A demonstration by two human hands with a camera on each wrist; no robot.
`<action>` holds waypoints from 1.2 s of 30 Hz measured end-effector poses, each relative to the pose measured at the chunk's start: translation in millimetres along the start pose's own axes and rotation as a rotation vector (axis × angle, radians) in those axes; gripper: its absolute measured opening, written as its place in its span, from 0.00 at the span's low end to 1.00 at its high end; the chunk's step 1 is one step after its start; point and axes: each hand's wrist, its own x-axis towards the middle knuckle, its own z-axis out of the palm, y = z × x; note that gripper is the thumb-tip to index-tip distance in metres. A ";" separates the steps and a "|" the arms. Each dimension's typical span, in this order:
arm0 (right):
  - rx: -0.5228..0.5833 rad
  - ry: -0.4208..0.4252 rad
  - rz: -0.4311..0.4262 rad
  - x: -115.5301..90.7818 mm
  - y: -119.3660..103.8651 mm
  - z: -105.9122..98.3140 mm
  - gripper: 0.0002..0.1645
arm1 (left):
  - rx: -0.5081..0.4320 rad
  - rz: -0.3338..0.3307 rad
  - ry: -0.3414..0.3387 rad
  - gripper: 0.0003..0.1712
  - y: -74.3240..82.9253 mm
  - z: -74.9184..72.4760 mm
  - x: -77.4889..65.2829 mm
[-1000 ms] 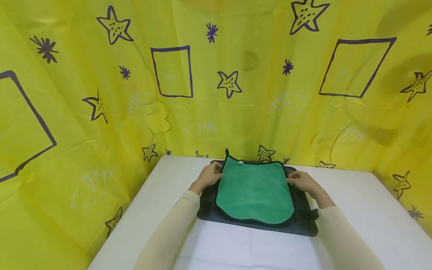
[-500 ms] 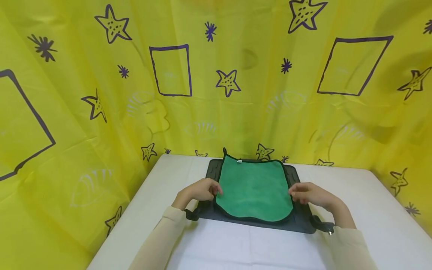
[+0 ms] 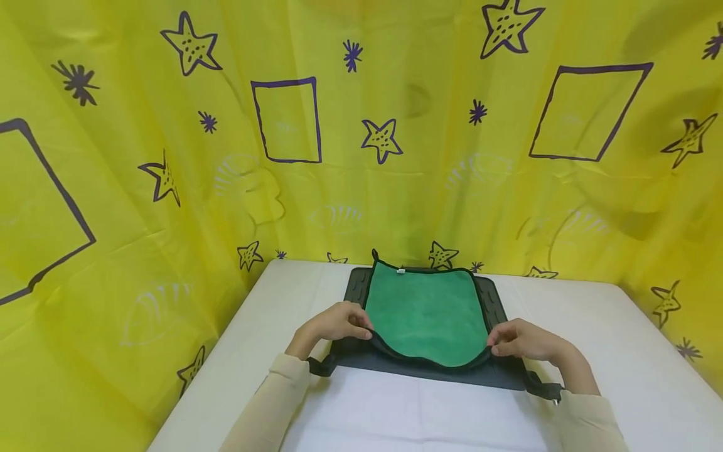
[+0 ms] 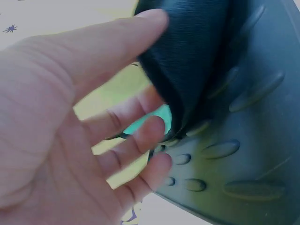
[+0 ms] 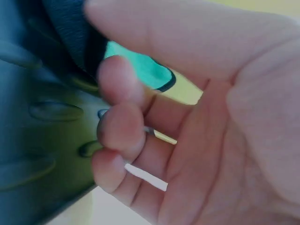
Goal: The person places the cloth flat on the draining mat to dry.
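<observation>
Pinching the green cloth's [image 3: 426,314] near corners, left hand [image 3: 333,323] and right hand [image 3: 522,341] hide their fingertips; wrist views alone show the dark mat's [image 4: 253,140] ribs.

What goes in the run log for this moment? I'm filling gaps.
left hand: pinches green cloth near corner | right hand: pinches other near corner | near edge lifted | cloth on dark mat | white table
</observation>
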 end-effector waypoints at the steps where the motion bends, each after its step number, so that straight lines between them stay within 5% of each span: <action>1: -0.001 0.011 -0.004 -0.3 -0.1 -0.5 0.07 | -0.015 0.012 0.012 0.03 0.0 -0.7 0.2; 12: 0.030 0.055 -0.097 -8.5 -4.2 -12.2 0.07 | -0.064 0.059 0.075 0.04 4.8 -9.4 1.2; 24: 0.029 0.043 0.042 -9.0 -3.3 -4.2 0.09 | -0.052 -0.004 -0.020 0.03 0.6 -1.8 0.5; 36: 0.016 0.046 0.094 -8.8 -0.6 -4.3 0.12 | -0.039 -0.014 0.014 0.10 -2.0 -0.8 -1.1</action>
